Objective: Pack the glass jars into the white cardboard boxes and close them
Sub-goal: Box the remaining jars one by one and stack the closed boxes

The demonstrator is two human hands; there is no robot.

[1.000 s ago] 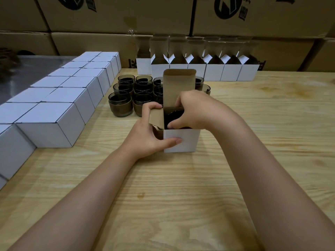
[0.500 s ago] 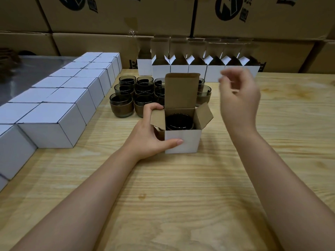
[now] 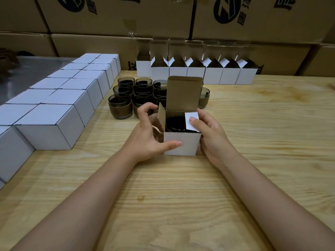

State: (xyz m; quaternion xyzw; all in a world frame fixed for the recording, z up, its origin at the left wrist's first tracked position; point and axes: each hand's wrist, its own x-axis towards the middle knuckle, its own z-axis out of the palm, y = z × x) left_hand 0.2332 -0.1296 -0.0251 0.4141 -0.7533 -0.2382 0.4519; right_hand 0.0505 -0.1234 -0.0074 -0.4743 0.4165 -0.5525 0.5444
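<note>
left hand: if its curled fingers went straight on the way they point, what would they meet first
The left hand would likely meet the upright left flap of the white box, right beside its fingertips.

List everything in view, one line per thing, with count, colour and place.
open box: one, white, table centre, top flap up
packed jar: one, dark, inside it
loose jars: about a dozen, dark, behind it, mostly left
closed boxes: many, white, left rows
flaps-up boxes: seven, white, far row
cartons: several, brown, stacked behind
table: one, pale wood
left hand: grips box's left side
right hand: thumb presses right flap inward
</note>
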